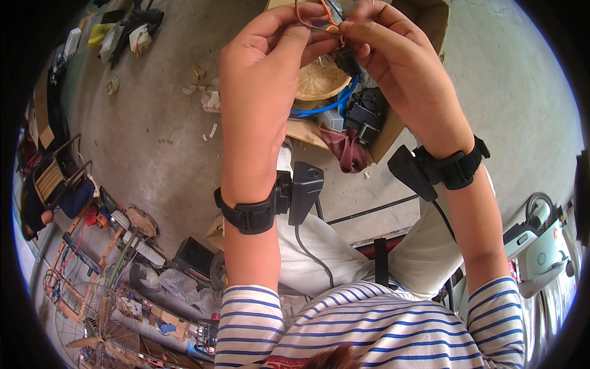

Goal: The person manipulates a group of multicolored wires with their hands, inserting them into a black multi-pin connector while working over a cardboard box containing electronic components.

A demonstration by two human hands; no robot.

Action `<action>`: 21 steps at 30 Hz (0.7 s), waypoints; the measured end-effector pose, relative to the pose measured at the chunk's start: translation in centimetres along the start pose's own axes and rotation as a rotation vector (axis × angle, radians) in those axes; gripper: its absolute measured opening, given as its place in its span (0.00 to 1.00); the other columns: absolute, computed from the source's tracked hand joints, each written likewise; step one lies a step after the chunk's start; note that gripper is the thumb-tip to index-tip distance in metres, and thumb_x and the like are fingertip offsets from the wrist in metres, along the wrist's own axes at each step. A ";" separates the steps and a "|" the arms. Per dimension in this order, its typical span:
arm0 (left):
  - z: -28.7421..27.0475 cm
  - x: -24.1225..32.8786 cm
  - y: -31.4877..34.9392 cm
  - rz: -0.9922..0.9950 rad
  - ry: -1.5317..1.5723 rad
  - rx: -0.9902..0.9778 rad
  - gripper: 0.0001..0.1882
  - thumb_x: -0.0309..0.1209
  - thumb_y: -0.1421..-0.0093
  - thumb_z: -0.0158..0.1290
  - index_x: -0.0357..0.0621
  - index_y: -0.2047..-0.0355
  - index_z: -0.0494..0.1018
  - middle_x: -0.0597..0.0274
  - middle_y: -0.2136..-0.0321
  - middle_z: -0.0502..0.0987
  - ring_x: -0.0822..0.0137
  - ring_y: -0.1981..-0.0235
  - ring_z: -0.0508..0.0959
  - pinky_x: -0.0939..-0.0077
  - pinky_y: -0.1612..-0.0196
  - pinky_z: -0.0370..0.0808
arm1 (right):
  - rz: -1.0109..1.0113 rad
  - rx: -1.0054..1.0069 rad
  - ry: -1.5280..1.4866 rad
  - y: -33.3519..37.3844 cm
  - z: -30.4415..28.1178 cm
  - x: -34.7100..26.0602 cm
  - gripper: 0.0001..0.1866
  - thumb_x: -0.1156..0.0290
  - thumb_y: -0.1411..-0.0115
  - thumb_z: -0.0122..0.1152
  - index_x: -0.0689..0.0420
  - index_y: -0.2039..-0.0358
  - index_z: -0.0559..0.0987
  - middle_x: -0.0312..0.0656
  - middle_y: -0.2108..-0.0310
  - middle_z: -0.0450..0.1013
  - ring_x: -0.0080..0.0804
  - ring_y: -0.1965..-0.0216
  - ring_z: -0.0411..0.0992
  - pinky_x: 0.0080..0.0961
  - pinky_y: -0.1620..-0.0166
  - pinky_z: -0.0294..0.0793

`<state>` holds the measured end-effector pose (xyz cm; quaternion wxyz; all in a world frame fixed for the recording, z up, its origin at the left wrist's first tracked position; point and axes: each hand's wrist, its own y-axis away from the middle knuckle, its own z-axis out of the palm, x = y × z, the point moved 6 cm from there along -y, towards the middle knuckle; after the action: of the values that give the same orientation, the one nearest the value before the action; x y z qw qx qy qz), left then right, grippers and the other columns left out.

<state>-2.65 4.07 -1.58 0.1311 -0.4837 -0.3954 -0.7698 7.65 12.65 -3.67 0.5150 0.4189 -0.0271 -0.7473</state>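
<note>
Up at the top edge, my left hand (267, 55) is closed, its thumb and fingers pinching a thin brown and orange wire (332, 27). My right hand (402, 58) meets it from the other side, thumb and fingertips closed on the same wire where it is looped or twisted. The wire's upper part runs out of view. Beneath the hands stands an open cardboard box (393, 120). It contains a round woven basket (319, 81), a blue cable (322, 111), a black plastic part (367, 107) and a dark red cloth (346, 149) draped over its near edge.
Scraps of paper (211, 101) lie on the concrete floor left of the box. A wire-caged fan (101, 338) and clutter are at the lower left, with a chair (58, 175) further up. A white machine (541, 255) stands at the right. Thin cables hang from both wrist straps.
</note>
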 end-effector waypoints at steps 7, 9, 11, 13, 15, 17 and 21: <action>-0.2 -0.2 -0.2 -0.016 -0.025 0.002 0.10 0.22 0.35 0.49 0.28 0.56 0.71 0.55 0.63 0.78 0.70 0.64 0.79 0.79 0.56 0.78 | 0.016 -0.005 0.014 0.1 0.1 0.0 0.05 0.78 0.37 0.55 0.58 0.63 0.69 0.37 0.66 0.73 0.21 0.67 0.71 0.15 0.64 0.69; -0.4 -0.5 -0.4 -0.018 -0.025 0.005 0.10 0.22 0.36 0.50 0.28 0.56 0.71 0.56 0.64 0.78 0.70 0.64 0.79 0.79 0.57 0.78 | 0.022 -0.015 0.010 0.0 0.2 0.0 0.05 0.78 0.37 0.55 0.58 0.63 0.69 0.37 0.65 0.73 0.21 0.66 0.71 0.15 0.64 0.69; -0.4 -0.5 -0.5 -0.009 -0.044 -0.007 0.10 0.22 0.37 0.51 0.28 0.56 0.71 0.57 0.64 0.78 0.71 0.65 0.79 0.81 0.58 0.77 | 0.028 -0.025 0.006 0.0 0.2 0.1 0.05 0.78 0.38 0.55 0.58 0.64 0.69 0.37 0.65 0.73 0.21 0.66 0.72 0.15 0.64 0.69; -0.5 -0.7 -0.5 0.022 -0.055 -0.032 0.12 0.23 0.37 0.52 0.29 0.55 0.71 0.57 0.64 0.78 0.72 0.64 0.78 0.81 0.57 0.77 | 0.006 -0.051 0.077 0.0 0.1 0.2 0.05 0.77 0.37 0.55 0.58 0.64 0.69 0.36 0.66 0.72 0.20 0.66 0.71 0.14 0.63 0.69; -0.6 -0.9 -0.5 0.053 -0.067 -0.057 0.13 0.23 0.37 0.52 0.29 0.53 0.70 0.57 0.65 0.78 0.72 0.64 0.78 0.82 0.57 0.76 | -0.008 -0.083 0.100 0.1 0.3 0.2 0.05 0.77 0.37 0.55 0.58 0.63 0.69 0.35 0.66 0.72 0.20 0.66 0.71 0.14 0.63 0.69; -0.6 -0.7 -0.6 0.145 -0.148 -0.090 0.10 0.24 0.39 0.51 0.31 0.59 0.72 0.57 0.66 0.78 0.70 0.64 0.79 0.80 0.57 0.75 | -0.023 -0.116 0.123 0.4 0.8 0.1 0.05 0.76 0.37 0.55 0.59 0.62 0.70 0.34 0.66 0.71 0.19 0.66 0.70 0.14 0.62 0.69; -1.1 -0.7 -0.9 0.170 -0.151 -0.073 0.10 0.25 0.39 0.53 0.30 0.59 0.72 0.57 0.67 0.79 0.72 0.67 0.78 0.82 0.61 0.75 | -0.024 -0.089 0.227 0.5 1.6 -0.1 0.07 0.75 0.37 0.55 0.61 0.59 0.71 0.34 0.67 0.70 0.18 0.66 0.70 0.14 0.61 0.70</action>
<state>-3.57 3.67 -2.82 0.1480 -0.5763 -0.3335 -0.7313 6.98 11.83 -2.32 0.5239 0.4779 0.0698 -0.7016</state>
